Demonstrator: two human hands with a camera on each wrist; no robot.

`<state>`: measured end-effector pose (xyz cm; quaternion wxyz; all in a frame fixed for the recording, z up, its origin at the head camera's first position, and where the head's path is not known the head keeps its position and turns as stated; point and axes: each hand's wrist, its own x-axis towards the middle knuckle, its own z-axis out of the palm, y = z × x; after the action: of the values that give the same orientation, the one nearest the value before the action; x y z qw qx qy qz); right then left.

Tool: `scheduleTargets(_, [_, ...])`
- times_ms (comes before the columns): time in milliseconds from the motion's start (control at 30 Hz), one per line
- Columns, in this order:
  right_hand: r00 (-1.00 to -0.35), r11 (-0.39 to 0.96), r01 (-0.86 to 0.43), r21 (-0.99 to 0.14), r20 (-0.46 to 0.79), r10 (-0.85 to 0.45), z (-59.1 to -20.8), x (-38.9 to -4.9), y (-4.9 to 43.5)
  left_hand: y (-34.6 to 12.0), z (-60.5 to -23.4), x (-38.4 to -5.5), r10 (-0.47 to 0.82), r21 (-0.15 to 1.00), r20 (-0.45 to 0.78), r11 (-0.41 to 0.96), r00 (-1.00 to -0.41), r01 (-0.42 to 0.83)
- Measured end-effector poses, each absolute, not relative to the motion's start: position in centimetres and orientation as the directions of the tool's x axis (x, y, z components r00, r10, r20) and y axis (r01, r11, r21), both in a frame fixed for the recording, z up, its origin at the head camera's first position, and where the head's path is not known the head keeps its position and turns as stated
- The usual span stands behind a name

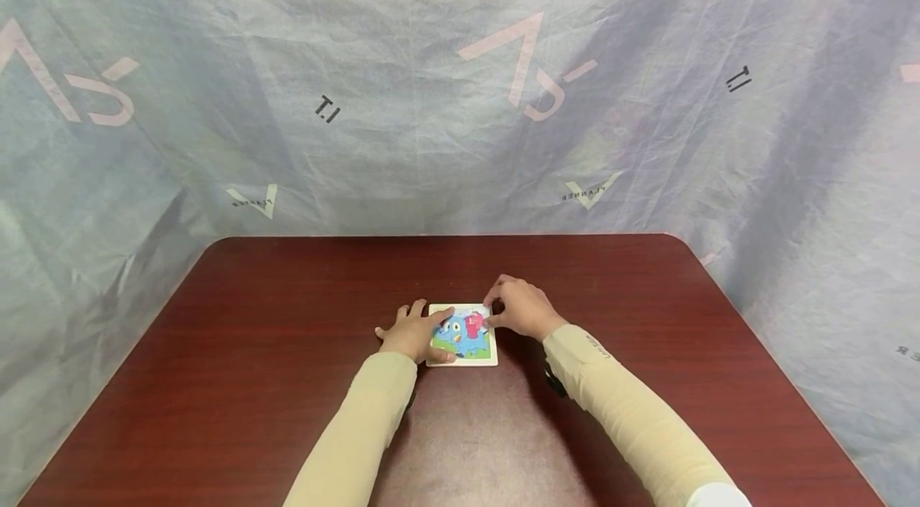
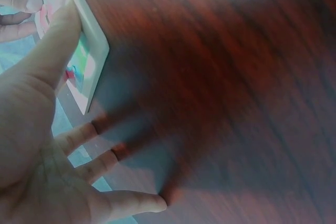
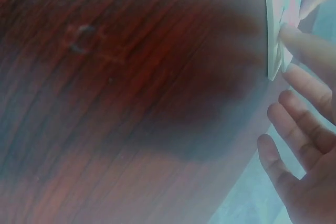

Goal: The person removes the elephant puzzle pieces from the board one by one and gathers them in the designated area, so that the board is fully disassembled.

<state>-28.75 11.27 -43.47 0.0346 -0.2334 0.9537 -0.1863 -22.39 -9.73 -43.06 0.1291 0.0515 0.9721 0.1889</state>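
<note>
A small square jigsaw puzzle [image 1: 470, 343] with a white border lies on the table, showing a blue cartoon figure, a pink-red shape and green ground. On its left side, my left hand [image 1: 411, 335] is spread, with thumb and a finger reaching over the picture. In the left wrist view that thumb [image 2: 60, 35] lies across the border, while the other fingers extend beside the board. At the upper right corner my right hand [image 1: 527, 307] pinches a puzzle piece [image 3: 286, 59] between thumb and index finger. Its edge appears slightly raised from the frame; fingers hide most of it.
The dark red wooden table [image 1: 251, 347] extends around the puzzle on all sides. A grey printed cloth [image 1: 417, 92] hangs behind the table's far edge and along both sides.
</note>
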Motion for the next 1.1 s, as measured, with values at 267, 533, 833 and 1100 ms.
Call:
scheduleTargets(267, [-0.864,0.782,-0.477,-0.401,0.049,-0.501,-43.2,-28.6,11.9,-9.6,-43.1,-22.5,0.150,0.383,-0.235,0.923,-0.960,0.050])
scheduleTargets(533, [-0.840,0.762,-0.517,-0.389,0.062,-0.538,-42.8,-28.6,12.8,-9.5,-43.2,-22.6,0.151,0.376,-0.239,0.925,-0.959,0.052])
scheduleTargets(833, [-0.840,0.766,-0.507,-0.395,0.027,-0.542,-42.0,-28.6,13.8,-9.7,-43.2,-22.6,0.153,0.387,-0.231,0.921,-0.961,0.053])
scheduleTargets(1100, [-0.840,0.772,-0.513,-0.376,0.037,-0.541,-42.1,-28.7,14.8,-9.9,-43.2,-22.5,0.162,0.396,-0.230,0.916,-0.960,0.059])
